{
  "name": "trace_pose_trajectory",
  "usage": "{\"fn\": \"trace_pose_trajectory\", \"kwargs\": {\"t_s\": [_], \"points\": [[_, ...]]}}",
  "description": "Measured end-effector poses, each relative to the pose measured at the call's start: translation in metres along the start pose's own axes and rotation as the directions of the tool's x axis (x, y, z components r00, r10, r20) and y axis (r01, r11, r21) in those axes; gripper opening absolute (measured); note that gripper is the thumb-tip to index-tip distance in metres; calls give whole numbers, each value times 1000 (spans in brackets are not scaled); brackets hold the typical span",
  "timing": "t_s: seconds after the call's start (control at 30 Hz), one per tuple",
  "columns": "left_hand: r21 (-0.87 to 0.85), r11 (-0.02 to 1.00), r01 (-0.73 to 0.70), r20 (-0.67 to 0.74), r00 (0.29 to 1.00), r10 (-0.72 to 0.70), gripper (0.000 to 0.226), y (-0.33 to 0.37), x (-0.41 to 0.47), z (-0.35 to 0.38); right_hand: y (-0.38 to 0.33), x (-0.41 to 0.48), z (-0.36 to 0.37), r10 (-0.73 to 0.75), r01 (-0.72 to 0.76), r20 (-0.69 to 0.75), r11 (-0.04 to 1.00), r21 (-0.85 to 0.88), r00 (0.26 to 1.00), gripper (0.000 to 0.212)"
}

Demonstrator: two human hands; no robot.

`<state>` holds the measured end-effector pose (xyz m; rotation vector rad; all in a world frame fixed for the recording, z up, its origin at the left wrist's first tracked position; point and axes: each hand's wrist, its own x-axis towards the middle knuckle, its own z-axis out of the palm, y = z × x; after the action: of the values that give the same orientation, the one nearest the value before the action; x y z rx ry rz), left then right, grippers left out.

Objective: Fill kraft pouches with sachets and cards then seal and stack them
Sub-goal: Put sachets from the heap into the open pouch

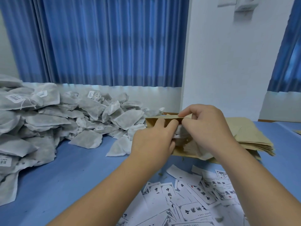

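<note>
Hanging across the back wall, a pleated blue curtain (101,41) takes up most of the view. Below it lies the blue worktop (78,167). A big loose pile of sachets (48,115) covers its left side. They are grey-white mesh bags with dark filling showing through, and some carry strings and barcode labels. On the right sits a flat stack of pouches (250,136), plain tan kraft paper with slightly fanned edges. Near the front right edge, white cards (192,201) printed with black characters and corner borders are scattered and overlapping.

Between the pile and the stack, one pouch (162,120) is held above the worktop, with its mouth up and pulled open and its lower end just in front of the stack. It is matte brown, creased and bulging. The left hand (153,141) has its fingers curled over the pouch's front lip. The right hand (206,128) pinches the back lip between thumb and forefinger. A crumpled white sachet (179,132) shows in the mouth between the two hands, partly hidden by the fingers.
</note>
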<state>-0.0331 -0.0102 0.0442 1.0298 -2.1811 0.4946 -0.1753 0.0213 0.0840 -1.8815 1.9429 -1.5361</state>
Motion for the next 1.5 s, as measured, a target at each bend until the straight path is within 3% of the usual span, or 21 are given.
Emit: {"fn": "trace_pose_trajectory", "kwargs": {"t_s": [0.1,0.17,0.27,0.33,0.4,0.5,0.6,0.67,0.73,0.8,0.87,0.93,1.03,1.1,1.13,1.2,1.3,1.5], "points": [[5,998,55,6,998,-55,32,1,0,1,-6,-3,5,-36,36,25,999,18,999,24],[-158,980,122,123,987,-103,31,0,4,3,-8,-4,8,-35,35,8,999,12,999,24],[-600,777,190,319,948,15,42,2,12,-3,-5,-4,8,4,-4,-60,1000,3,998,24],[-746,634,204,369,919,139,44,4,12,-12,-3,-3,5,25,-27,-86,999,-17,996,24],[-688,714,130,336,929,154,37,3,13,-15,-2,-3,3,37,-41,-104,999,-35,994,22],[-267,963,35,209,978,23,23,1,13,-14,-4,-3,2,41,-46,-109,998,-43,993,21],[-75,996,44,116,993,-35,19,3,9,-10,-7,-4,3,27,-32,-99,999,-45,995,23],[-119,991,61,121,992,-46,18,5,8,-4,-9,-6,4,7,-11,-85,999,-48,996,24],[-269,959,93,190,981,-42,17,6,8,2,-12,-8,6,-15,13,-70,999,-38,997,24],[-420,904,81,268,963,39,29,5,7,7,-12,-8,7,-26,23,-67,999,-42,997,23],[-535,844,42,270,955,124,27,0,4,9,-10,-8,8,-9,3,-79,997,-78,997,23],[-622,783,-21,148,979,143,15,-8,1,12,-4,-7,8,25,-37,-93,991,-130,995,22],[-664,748,-19,-111,991,-74,19,-28,-3,22,5,-6,4,73,-96,-113,971,-219,991,19],[-585,808,76,-153,967,-202,21,-51,-6,31,9,-5,1,98,-129,-135,961,-244,986,17],[-482,865,135,-95,974,-205,24,-64,-9,36,10,-4,-1,105,-139,-145,959,-247,984,18],[-146,970,194,161,972,-170,40,-89,-18,50,12,-2,-3,112,-148,-154,958,-246,982,19],[179,975,130,440,876,-197,74,-110,-23,59,13,0,-2,122,-147,-115,960,-238,986,22],[346,924,-165,535,844,-50,102,-115,-3,66,16,0,0,100,-111,-58,966,-234,993,25]]}}
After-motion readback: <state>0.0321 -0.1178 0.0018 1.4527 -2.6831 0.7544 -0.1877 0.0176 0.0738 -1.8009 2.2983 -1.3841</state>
